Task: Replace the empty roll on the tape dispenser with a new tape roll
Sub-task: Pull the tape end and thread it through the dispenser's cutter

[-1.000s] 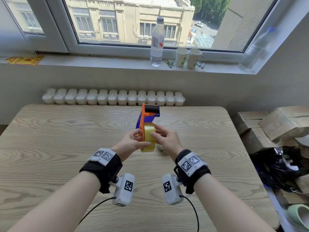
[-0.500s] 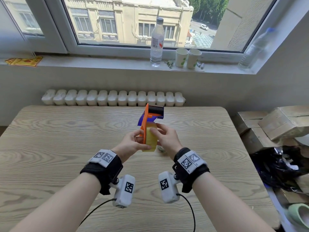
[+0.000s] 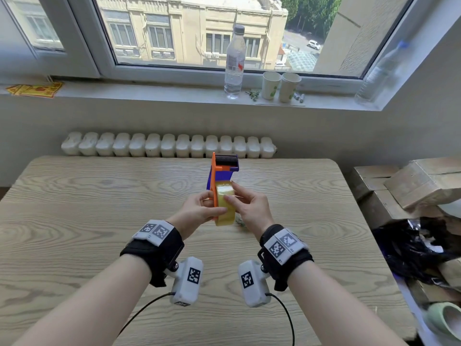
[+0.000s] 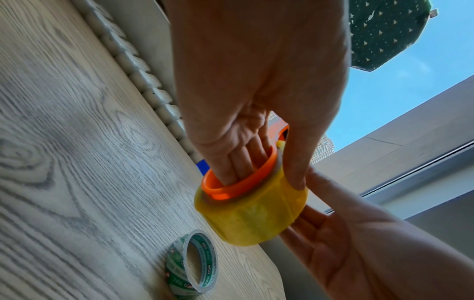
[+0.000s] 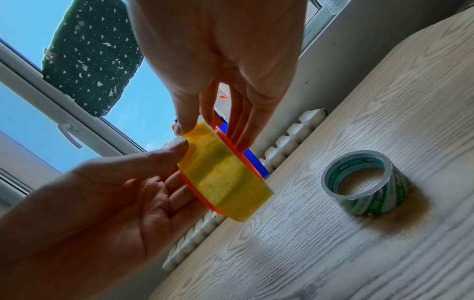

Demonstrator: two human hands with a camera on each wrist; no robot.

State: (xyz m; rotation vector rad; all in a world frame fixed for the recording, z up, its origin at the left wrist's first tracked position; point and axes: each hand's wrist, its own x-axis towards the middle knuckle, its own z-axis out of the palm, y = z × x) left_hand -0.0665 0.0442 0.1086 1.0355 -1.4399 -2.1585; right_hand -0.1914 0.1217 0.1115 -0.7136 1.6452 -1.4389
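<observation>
I hold an orange and blue tape dispenser [image 3: 220, 172] upright above the wooden table [image 3: 99, 221]. A yellow tape roll [image 3: 224, 209] sits on its orange hub [image 4: 241, 182]. My left hand [image 3: 203, 208] grips the dispenser with its fingers inside the hub and its thumb on the roll's outer face [image 4: 251, 213]. My right hand [image 3: 233, 194] pinches the roll's upper rim [image 5: 195, 130] between thumb and forefinger, where a loose tape end shows. A nearly bare green-printed roll [image 5: 364, 182] lies on the table below, also seen as the green-printed roll [image 4: 191, 263].
A white radiator [image 3: 169, 147] runs behind the table's far edge. On the window sill stand a water bottle [image 3: 234, 63] and two paper cups [image 3: 280, 87]. Cardboard boxes [image 3: 411, 183] and a black bag [image 3: 411, 248] crowd the table's right side.
The dispenser was tilted to the right half a second ago and now stands upright again. My right fingers have shifted up along the yellow roll's rim.
</observation>
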